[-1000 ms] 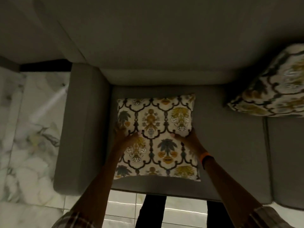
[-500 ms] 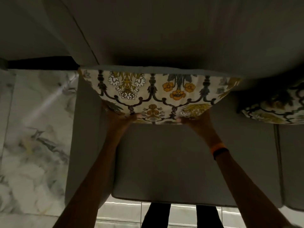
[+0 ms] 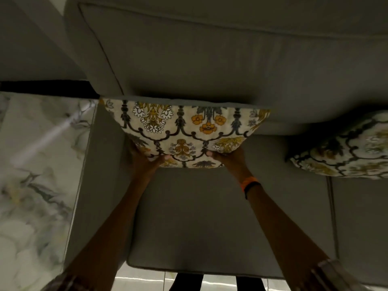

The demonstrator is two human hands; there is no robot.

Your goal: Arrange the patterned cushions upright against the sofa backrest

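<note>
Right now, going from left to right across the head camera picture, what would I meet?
Marble floor → sofa armrest → left hand → held patterned cushion → right hand → orange wristband → second patterned cushion.

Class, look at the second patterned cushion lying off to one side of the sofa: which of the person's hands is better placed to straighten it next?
The right hand. It grips the held cushion on the side nearer the second cushion; the left hand sits by the armrest.
</note>
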